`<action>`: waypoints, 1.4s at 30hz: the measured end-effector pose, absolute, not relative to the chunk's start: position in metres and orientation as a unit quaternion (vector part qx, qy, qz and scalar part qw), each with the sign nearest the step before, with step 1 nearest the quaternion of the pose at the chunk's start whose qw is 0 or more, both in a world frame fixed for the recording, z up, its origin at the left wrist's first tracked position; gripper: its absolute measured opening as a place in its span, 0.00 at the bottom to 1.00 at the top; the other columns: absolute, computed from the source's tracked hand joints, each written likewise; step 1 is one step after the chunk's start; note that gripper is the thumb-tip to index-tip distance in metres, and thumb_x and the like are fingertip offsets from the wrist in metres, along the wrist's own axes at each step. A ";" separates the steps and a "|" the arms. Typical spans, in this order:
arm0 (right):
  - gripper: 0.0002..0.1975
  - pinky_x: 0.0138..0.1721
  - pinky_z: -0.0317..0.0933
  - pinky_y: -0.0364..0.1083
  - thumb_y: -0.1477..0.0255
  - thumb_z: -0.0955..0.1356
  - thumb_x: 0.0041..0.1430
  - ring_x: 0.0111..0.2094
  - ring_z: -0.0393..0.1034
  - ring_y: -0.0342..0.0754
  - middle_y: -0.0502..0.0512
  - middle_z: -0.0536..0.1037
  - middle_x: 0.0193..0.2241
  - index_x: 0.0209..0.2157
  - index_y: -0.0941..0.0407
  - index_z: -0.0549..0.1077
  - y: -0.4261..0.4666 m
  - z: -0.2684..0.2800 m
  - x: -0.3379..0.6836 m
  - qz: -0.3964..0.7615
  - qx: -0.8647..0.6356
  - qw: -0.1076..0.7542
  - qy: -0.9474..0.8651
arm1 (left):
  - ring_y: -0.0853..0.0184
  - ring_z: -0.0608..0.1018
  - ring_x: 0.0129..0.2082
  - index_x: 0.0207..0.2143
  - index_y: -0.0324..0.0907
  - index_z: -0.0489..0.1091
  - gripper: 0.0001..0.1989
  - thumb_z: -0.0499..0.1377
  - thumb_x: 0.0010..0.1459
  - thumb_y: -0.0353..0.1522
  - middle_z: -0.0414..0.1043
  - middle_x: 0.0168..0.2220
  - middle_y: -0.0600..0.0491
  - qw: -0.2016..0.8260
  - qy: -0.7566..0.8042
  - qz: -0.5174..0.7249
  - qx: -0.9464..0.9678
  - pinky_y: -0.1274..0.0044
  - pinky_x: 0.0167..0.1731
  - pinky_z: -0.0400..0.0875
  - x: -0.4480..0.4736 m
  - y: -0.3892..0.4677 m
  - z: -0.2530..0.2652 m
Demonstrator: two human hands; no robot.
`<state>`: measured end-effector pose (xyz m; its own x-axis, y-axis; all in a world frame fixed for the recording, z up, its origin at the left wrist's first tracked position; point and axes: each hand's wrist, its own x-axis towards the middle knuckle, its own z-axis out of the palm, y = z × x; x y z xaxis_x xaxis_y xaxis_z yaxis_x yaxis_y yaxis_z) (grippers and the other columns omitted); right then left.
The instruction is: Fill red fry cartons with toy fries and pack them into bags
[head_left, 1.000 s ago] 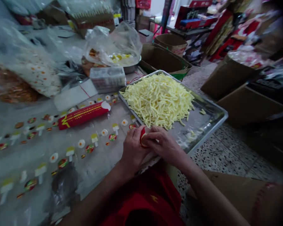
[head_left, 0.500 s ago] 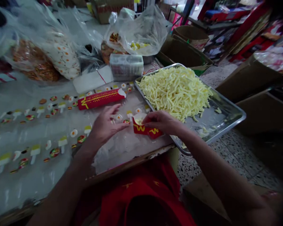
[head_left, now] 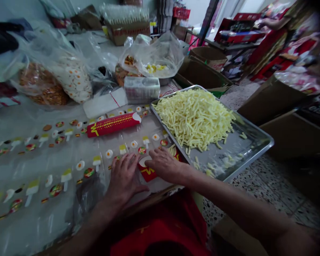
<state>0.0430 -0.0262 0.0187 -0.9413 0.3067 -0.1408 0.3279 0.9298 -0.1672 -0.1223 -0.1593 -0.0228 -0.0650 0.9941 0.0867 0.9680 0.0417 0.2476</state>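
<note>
Red and yellow, a small carton lies on the table under the bent fingers of the right hand; whether they pinch it or only rest on it I cannot tell. Just left of it, the left hand is spread palm down with its thumb held away, gripping nothing. A 2nd carton shows partly behind the right hand, with pale sticks at its mouth. Right beside these, a metal tray bears a heap of fries, with loose bits near its front edge. Beyond the left hand, small egg-like pieces lie in rows among other little shapes, and a long red stack of cartons lies across the table. Farther back stand a white box, a clear box and 2 filled bags at the left.
</note>
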 end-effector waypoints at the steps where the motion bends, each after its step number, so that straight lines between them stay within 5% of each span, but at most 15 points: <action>1: 0.12 0.50 0.59 0.56 0.73 0.64 0.67 0.45 0.72 0.56 0.62 0.76 0.43 0.44 0.54 0.80 -0.028 0.016 0.044 -0.103 0.172 0.050 0.979 | 0.41 0.65 0.64 0.65 0.45 0.62 0.58 0.74 0.32 0.54 0.65 0.64 0.37 0.050 0.721 0.118 0.681 0.49 0.64 0.53 -0.124 -0.158 -0.023; 6: 0.07 0.40 0.60 0.46 0.73 0.70 0.60 0.37 0.74 0.49 0.56 0.80 0.37 0.39 0.55 0.81 -0.027 0.013 0.056 -0.210 0.289 -0.005 0.934 | 0.40 0.70 0.60 0.65 0.42 0.63 0.64 0.71 0.25 0.61 0.71 0.59 0.37 0.064 0.728 0.130 0.670 0.50 0.61 0.59 -0.129 -0.144 -0.013; 12: 0.10 0.36 0.57 0.43 0.67 0.68 0.64 0.36 0.74 0.46 0.54 0.82 0.35 0.36 0.55 0.82 0.027 0.040 0.034 -0.262 0.336 -0.137 0.894 | 0.58 0.81 0.40 0.55 0.47 0.73 0.33 0.67 0.51 0.53 0.81 0.42 0.50 0.133 0.749 0.200 0.617 0.67 0.44 0.73 -0.171 -0.094 0.024; 14: 0.14 0.37 0.56 0.43 0.67 0.65 0.67 0.38 0.74 0.47 0.57 0.83 0.37 0.37 0.56 0.82 0.057 0.046 0.003 -0.232 0.349 -0.162 0.893 | 0.57 0.80 0.43 0.52 0.45 0.75 0.27 0.66 0.54 0.50 0.80 0.44 0.48 0.076 0.752 0.218 0.618 0.68 0.45 0.72 -0.195 -0.063 0.030; 19: 0.15 0.34 0.55 0.44 0.68 0.67 0.61 0.37 0.73 0.49 0.66 0.82 0.38 0.38 0.63 0.83 0.113 0.031 -0.089 -0.240 0.410 -0.098 0.874 | 0.47 0.69 0.58 0.58 0.42 0.69 0.42 0.71 0.43 0.51 0.69 0.59 0.39 -0.021 0.726 0.115 0.677 0.60 0.57 0.63 -0.238 0.017 0.021; 24: 0.15 0.28 0.52 0.41 0.66 0.68 0.59 0.30 0.71 0.43 0.56 0.81 0.30 0.37 0.61 0.83 0.126 0.005 -0.116 -0.292 0.429 -0.073 0.852 | 0.50 0.71 0.53 0.52 0.44 0.72 0.36 0.69 0.43 0.50 0.73 0.51 0.44 0.049 0.702 0.081 0.706 0.63 0.55 0.64 -0.253 0.048 0.006; 30: 0.13 0.29 0.51 0.41 0.63 0.69 0.60 0.29 0.66 0.42 0.50 0.78 0.27 0.32 0.58 0.82 0.117 0.016 -0.075 -0.302 0.460 -0.174 0.816 | 0.51 0.73 0.53 0.56 0.43 0.69 0.38 0.69 0.44 0.49 0.72 0.54 0.44 0.038 0.678 0.154 0.718 0.65 0.53 0.66 -0.269 0.042 0.000; 36: 0.11 0.31 0.50 0.42 0.64 0.68 0.61 0.30 0.68 0.43 0.48 0.80 0.29 0.33 0.54 0.81 0.090 0.040 -0.034 -0.246 0.461 -0.234 0.820 | 0.47 0.67 0.62 0.68 0.39 0.53 0.57 0.70 0.42 0.53 0.63 0.65 0.39 -0.032 0.634 0.185 0.751 0.61 0.62 0.59 -0.224 0.035 0.015; 42: 0.12 0.31 0.50 0.43 0.67 0.66 0.64 0.32 0.69 0.44 0.49 0.81 0.32 0.33 0.54 0.80 0.071 0.044 -0.027 -0.246 0.468 -0.241 0.814 | 0.49 0.76 0.53 0.59 0.39 0.65 0.35 0.63 0.52 0.44 0.75 0.54 0.41 -0.051 0.626 0.116 0.770 0.59 0.59 0.61 -0.186 0.026 0.043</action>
<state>-0.0266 0.0706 0.0440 -0.4454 0.8804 0.1629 0.6430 0.4411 -0.6260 -0.1859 0.0256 0.0430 0.1900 0.9515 0.2418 0.9750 -0.2118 0.0670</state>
